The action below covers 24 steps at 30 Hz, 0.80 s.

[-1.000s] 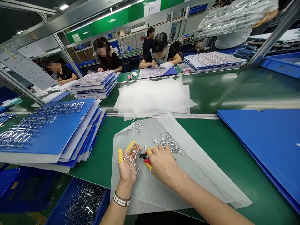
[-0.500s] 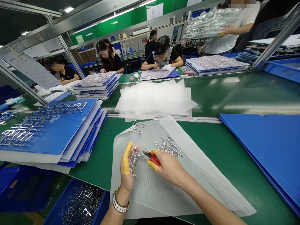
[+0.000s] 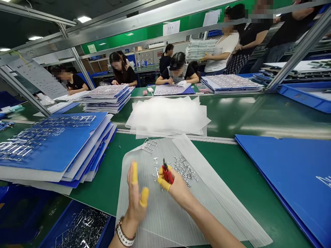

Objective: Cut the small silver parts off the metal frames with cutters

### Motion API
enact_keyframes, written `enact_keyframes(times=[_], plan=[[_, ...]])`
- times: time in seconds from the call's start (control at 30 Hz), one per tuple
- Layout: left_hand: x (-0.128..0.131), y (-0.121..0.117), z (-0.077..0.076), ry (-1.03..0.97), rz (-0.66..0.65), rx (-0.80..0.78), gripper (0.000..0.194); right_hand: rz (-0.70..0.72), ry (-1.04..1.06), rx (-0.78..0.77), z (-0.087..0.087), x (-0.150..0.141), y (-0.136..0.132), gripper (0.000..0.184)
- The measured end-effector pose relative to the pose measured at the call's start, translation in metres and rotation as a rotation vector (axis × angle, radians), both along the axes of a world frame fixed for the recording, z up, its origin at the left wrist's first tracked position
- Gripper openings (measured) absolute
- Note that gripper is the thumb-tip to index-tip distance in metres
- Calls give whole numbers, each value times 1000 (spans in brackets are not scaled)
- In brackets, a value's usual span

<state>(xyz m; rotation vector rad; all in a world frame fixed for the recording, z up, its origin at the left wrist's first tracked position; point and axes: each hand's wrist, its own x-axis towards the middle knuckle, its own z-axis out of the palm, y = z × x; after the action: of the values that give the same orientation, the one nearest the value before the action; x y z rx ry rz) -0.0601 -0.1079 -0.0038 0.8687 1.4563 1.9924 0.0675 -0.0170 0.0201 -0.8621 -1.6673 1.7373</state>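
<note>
My right hand point(image 3: 176, 186), with yellow finger cots, is closed around red-handled nippers point(image 3: 168, 175) whose dark jaws point upward. A silver sprue frame point(image 3: 156, 166), seen nearly edge-on, meets the fingertips of that hand; whether they pinch it is unclear. To the left, my left hand point(image 3: 136, 198) is open and slightly blurred, its yellow-covered thumb and finger apart, nothing in it. Small silver parts point(image 3: 184, 168) lie heaped beyond my right hand on a white foam sheet point(image 3: 207, 213). Another silver sprue frame point(image 3: 150, 145) rests near the sheet's far edge.
At left stands a stack of blue boards point(image 3: 59, 151) bearing silver frames. Below it, a blue bin point(image 3: 106, 225) holds dark and silver sprues. Blue boards point(image 3: 289, 172) lie at right, white sheets point(image 3: 168, 117) ahead. Several people work across the bench; one carries stacked trays point(image 3: 200, 50).
My left hand has let go of the silver frame and opened. The frame is now beside my right fingertips. The nippers have turned upward, and the view has shifted slightly.
</note>
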Motion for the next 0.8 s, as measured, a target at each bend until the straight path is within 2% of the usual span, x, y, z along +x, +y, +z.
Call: enact_keyframes(times=[0.07,0.13,0.2,0.3,0.4,0.47,0.53,0.6,0.7,0.8], plan=[[-9,5,3,-314,-41,-94,65,33,-117,327,-3,2,-6,15],[-16,9,5,-561,-178,-139,66,96,-214,627,-7,2,-14,16],[-19,11,5,-679,-270,-107,69,178,-277,845,-11,-1,-24,21],[-17,13,4,-749,-287,-66,68,307,-337,1041,-17,-8,-37,26],[-14,16,1,-829,-332,-113,65,386,-309,1140,-18,-12,-45,28],[-13,18,-2,-859,-367,-144,61,382,-289,1151,-15,-10,-47,27],[-14,18,-2,-858,-349,-141,61,344,-318,1126,-10,-6,-46,25],[-15,17,0,-837,-279,-110,65,283,-415,1090,-2,-3,-41,28],[-12,15,5,-767,-193,-65,71,197,-661,1067,10,-2,-29,22],[-6,14,6,-665,-150,-38,72,185,-860,1082,18,-8,-21,22]])
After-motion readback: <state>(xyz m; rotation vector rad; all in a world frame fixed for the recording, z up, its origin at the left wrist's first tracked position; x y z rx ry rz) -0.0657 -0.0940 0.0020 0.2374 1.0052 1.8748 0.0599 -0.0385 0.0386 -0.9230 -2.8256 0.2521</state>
